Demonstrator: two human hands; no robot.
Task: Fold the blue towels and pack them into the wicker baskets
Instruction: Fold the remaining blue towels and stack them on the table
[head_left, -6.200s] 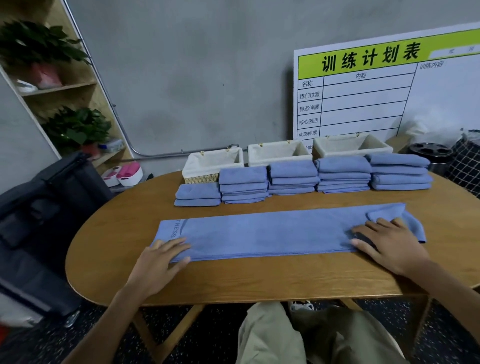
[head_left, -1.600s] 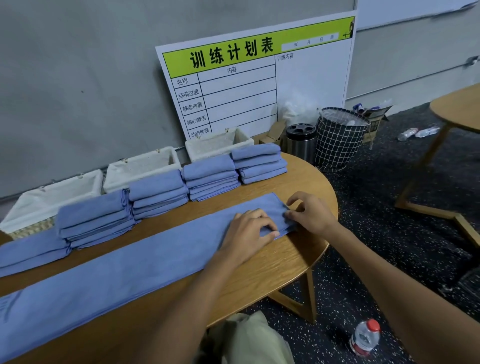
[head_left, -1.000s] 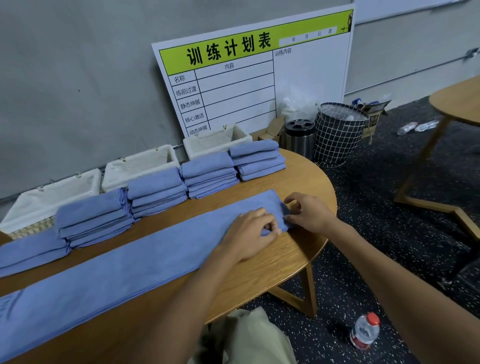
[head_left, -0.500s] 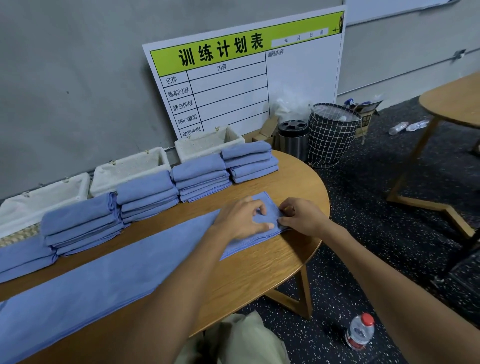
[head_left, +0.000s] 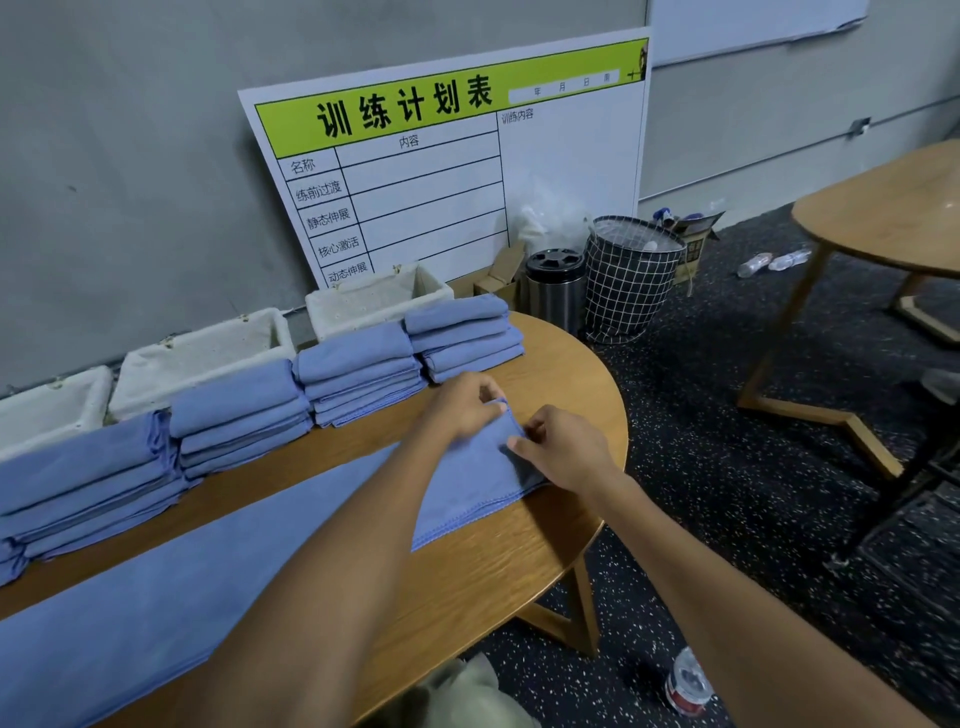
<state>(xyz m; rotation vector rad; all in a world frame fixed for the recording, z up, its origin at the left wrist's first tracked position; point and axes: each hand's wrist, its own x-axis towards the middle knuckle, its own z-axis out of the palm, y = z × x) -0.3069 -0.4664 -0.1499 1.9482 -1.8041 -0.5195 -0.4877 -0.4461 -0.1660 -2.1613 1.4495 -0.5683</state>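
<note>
Four stacks of folded towels (head_left: 358, 371) are sitting in a row along the far side of the bench (head_left: 467, 561), running from the left edge of the frame to just above centre. Three baskets (head_left: 208, 353) are lining up behind them against the wall, white-lined and showing no towels inside from this angle; their wicker is mostly hidden. So the packing is not yet looking started, by my reading.

One long towel (head_left: 156, 613) is lying in a narrow strip from lower left up to centre, folded lengthwise only. You are working its right end: your left hand (head_left: 462, 410) is pinching the far corner, fingers curled on the cloth, and your right hand (head_left: 566, 447) is pinching the near edge just beside it. Cross-folds on this piece are likely still ahead, then stacking, then loading every pile.

Writing: the white board (head_left: 447, 171) leaning on the wall at upper centre is carrying a green banner reading 训练计划表. Below it, column heads 名称 and 内容, with 训练内容 to the right; rows 练前过渡, 静态伸展, 核心激活, 动态伸展. The small date line is too blurred to confirm. The bottle (head_left: 685, 686) on the floor at lower right has an unreadable label.
</note>
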